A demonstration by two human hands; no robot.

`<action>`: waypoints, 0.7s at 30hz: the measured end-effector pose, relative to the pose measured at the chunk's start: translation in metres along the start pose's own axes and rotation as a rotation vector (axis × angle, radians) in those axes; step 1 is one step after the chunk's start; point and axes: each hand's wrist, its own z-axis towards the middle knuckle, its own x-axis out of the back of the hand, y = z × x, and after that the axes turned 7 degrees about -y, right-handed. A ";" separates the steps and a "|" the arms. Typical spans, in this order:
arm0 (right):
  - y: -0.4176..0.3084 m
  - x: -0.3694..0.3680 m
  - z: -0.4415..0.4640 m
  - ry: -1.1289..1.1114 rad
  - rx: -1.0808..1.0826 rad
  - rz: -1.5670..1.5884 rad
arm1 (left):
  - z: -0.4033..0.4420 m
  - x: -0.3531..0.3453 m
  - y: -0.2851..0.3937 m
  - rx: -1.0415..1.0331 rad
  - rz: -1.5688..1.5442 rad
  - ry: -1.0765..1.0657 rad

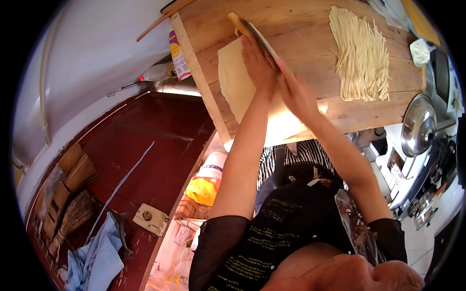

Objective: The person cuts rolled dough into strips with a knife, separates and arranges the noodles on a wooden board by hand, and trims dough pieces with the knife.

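Observation:
My left hand (259, 67) lies flat with its fingers stretched out, beside a knife (239, 23) and over a pale dough sheet (230, 72). The knife's wooden handle points away from me, and its blade, seen nearly edge-on, runs between my two hands. Against the blade's near end, my right hand (295, 92) has its fingers extended; it is slightly blurred and its thumb is hidden. Part of the dough is covered by my hands and forearm, and strong light washes out its near end. Cut noodles (361, 58) lie in a bundle to the right on the wooden board (306, 29).
A metal pot lid (418, 125) stands by the board's right edge, near a white container (420, 52). At left, a dark red surface (155, 121) holds a blue cloth (99, 257), a straw brush (73, 218) and a switch box (150, 219). A printed packet (179, 58) stands beyond the board's left edge.

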 end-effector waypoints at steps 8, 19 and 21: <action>-0.036 0.099 0.121 -0.297 -0.169 -0.030 | -0.020 -0.006 0.008 -0.023 -0.076 0.051; 0.046 0.054 -0.164 -0.033 -0.029 0.100 | -0.066 -0.027 0.012 -0.026 0.041 0.033; 0.052 0.051 -0.182 -0.009 0.000 0.104 | -0.067 -0.026 0.014 -0.011 0.015 0.028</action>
